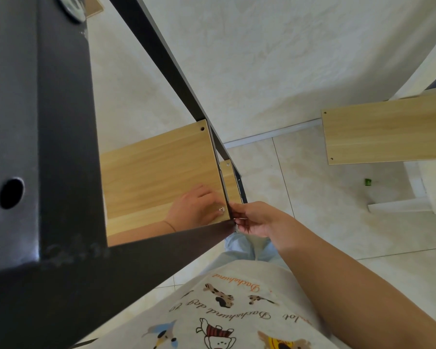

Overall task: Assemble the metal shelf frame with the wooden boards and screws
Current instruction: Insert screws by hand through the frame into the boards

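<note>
I look straight down through the black metal shelf frame (40, 147), whose top corner fills the left of the view. A wooden board (156, 167) sits inside the frame below. My left hand (194, 206) rests on the board's near right corner, fingers at a shiny screw (221, 209) in the corner hole. My right hand (252, 217) is outside the frame, fingers curled against the upright (234, 217) at that same corner; what it pinches is hidden. A lower board (230, 185) shows beneath.
Another wooden board (388, 132) with corner holes lies on the right, resting over a white object (428, 195). A small green item (368, 182) lies on the tiled floor. A white wall stands close behind the frame.
</note>
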